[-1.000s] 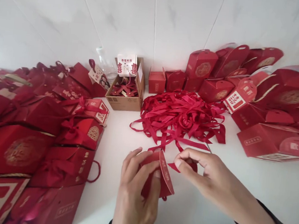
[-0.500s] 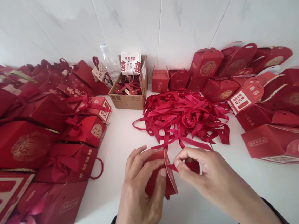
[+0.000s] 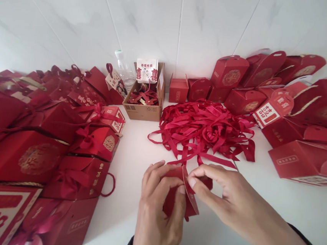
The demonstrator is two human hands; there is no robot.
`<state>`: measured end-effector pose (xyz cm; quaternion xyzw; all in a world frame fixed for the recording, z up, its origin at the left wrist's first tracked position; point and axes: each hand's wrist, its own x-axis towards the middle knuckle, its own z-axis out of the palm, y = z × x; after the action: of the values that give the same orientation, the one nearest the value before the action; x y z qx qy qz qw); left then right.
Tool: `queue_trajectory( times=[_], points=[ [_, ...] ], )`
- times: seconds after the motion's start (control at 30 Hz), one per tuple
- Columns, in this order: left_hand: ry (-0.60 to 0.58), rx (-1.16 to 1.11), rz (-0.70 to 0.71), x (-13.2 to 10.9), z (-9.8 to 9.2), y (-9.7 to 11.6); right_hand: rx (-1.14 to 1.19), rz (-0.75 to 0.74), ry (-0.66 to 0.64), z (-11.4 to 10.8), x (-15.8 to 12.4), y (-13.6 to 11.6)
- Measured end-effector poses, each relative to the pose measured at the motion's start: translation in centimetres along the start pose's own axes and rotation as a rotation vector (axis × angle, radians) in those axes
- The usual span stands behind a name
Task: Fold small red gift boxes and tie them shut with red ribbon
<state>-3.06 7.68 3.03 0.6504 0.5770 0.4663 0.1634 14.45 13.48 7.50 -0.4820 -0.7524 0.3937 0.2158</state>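
Note:
A small red gift box (image 3: 190, 201) is gripped by my left hand (image 3: 162, 207), with fingers and thumb bent around its sides. The box is tilted, its flap facing right. At that flap my right hand (image 3: 215, 187) is closed in a pinch on a red ribbon, most of which its fingers hide. Just beyond both hands lies a large tangled heap of red ribbons (image 3: 206, 128). One loose ribbon strand (image 3: 217, 160) stretches out toward my right hand.
Red boxes with tied bows (image 3: 88, 140) crowd the left side. More red boxes (image 3: 298, 160) without bows stand on the right. A cardboard carton (image 3: 143, 112) with small tags and a clear plastic bottle (image 3: 124, 66) are against the tiled wall (image 3: 150, 21).
My right hand's fingertips have moved in against the box flap, and the ribbon stretch seen between them is now mostly hidden. The view has shifted slightly left.

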Motion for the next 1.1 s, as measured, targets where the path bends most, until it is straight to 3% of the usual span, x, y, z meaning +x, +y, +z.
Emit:
queue_trajectory(
  times=[0.13,0.27,0.47,0.6,1.1],
  points=[
    [0.156,-0.104,-0.126,-0.3,-0.3,1.0,-0.073,-0.212,0.133,0.4,-0.2,-0.4],
    [0.294,-0.157,-0.174,-0.8,-0.4,2.1,-0.014,-0.233,-0.008,0.7,-0.1,-1.2],
    [0.200,-0.033,-0.283,-3.2,-0.9,0.2,-0.064,-0.185,0.000,1.5,0.7,-1.3],
    [0.145,-0.104,-0.295,-4.0,-1.3,-1.0,-0.133,-0.211,-0.065,2.1,0.9,-1.2],
    [0.170,-0.172,-0.281,-3.8,-1.6,-0.6,-0.121,-0.124,-0.160,2.5,1.7,-2.1]
  ],
)
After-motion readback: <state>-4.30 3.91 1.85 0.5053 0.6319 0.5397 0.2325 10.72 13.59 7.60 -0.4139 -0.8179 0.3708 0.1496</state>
